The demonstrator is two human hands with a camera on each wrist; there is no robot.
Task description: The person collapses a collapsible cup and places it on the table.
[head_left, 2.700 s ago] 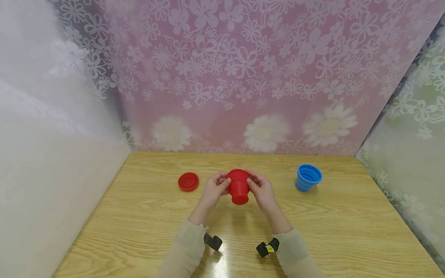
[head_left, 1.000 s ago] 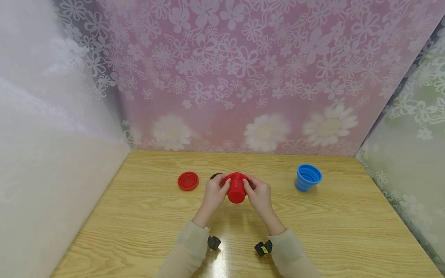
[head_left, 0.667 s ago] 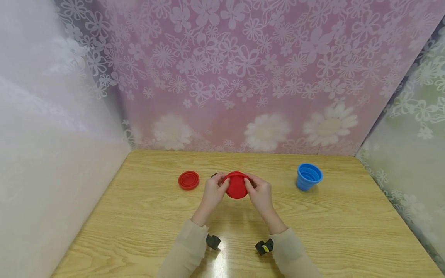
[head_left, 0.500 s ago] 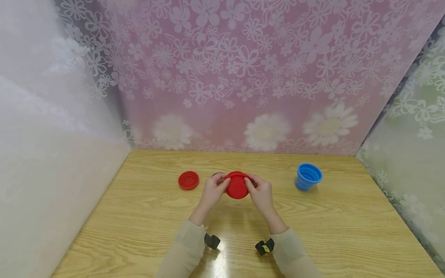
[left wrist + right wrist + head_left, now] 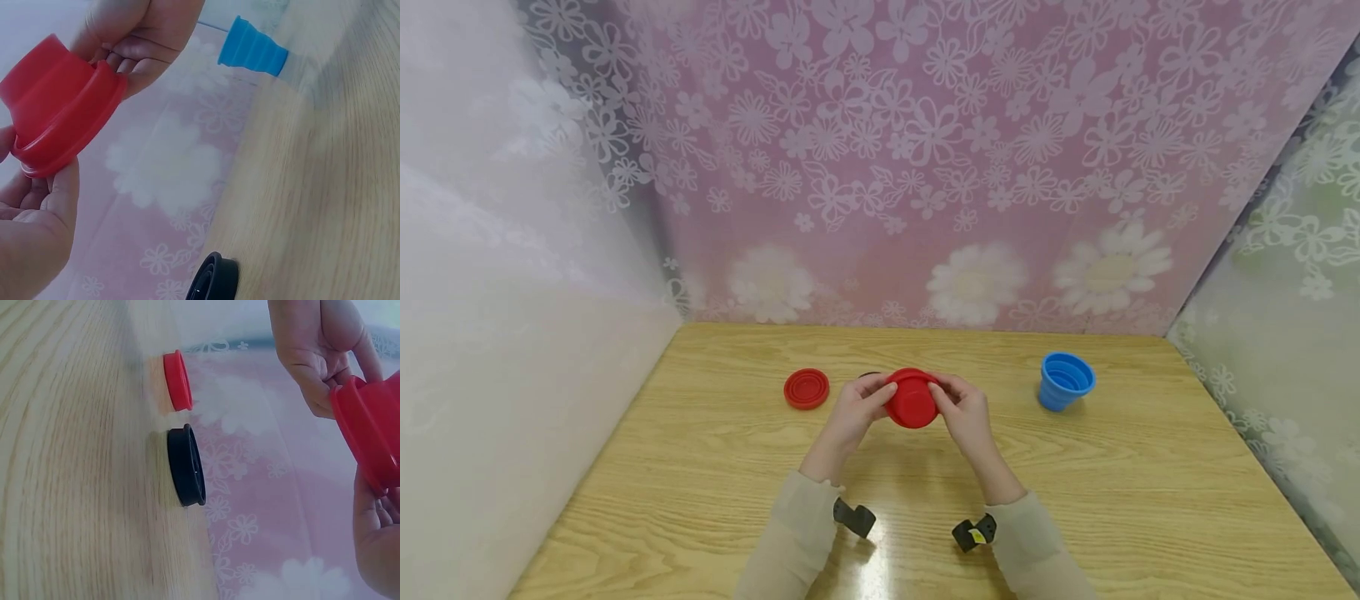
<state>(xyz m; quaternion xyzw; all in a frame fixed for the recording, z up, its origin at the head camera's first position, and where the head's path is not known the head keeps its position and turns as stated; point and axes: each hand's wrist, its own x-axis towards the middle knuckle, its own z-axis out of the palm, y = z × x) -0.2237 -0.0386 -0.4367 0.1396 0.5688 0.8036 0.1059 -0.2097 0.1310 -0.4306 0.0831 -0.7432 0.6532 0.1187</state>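
Left hand and right hand both clamped on the same item. Head view: they pinch opposite sides of a red, round, tiered, silicone-looking cup, thumbs on the near face, fingers behind. Thumb and fingers close together across the wall, no obvious slack. Cup is in the air over the wood-grain tabletop, between the side edges and toward the back edge. Tilted, base toward the person, looks partly collapsed. Flat red ringed silicone-looking disc lies toward the back left corner; blue tiered silicone-looking cup stands near the back right corner.

Handling, my read: light, soft-walled, folds under thumb pressure, unlikely to break. Rim band should be the stiffest part, so take hold there, opposite sides. Smooth surface, could slip a bit if the wall buckles.

Left wrist view: red cup's steps show, with a folded collar by the rim. Fingers of both hands curl at the rim, one hand per side, so grip is snug. Black round shallow piece sits on the tabletop, cut by the frame.

Right wrist view: red cup cut off by the frame, both hands on the rim band, clear of the tabletop. Black piece and red disc sit near each other along the back edge, not touching. Cup's inside: can't see it.
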